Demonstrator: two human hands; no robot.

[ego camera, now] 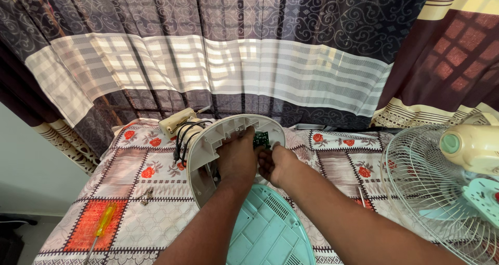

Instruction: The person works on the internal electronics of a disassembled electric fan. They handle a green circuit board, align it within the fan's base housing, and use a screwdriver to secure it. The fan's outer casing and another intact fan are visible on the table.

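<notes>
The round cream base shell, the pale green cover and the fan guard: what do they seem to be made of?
Round cream base shell: probably moulded plastic, matt, with ribs inside. Pale green round cover: likely plastic too, smooth, with moulded slots. White fan guard: thin wires, apparently coated metal. Both hands, left and right, reach inside the shell.

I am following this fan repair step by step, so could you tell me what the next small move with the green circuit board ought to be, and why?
Probably ease the green circuit board gently out of the white fan base shell. Both the left hand and the right hand are already inside the opened shell at the board, and black wires run into the shell, so a slow pull seems safer.
</notes>
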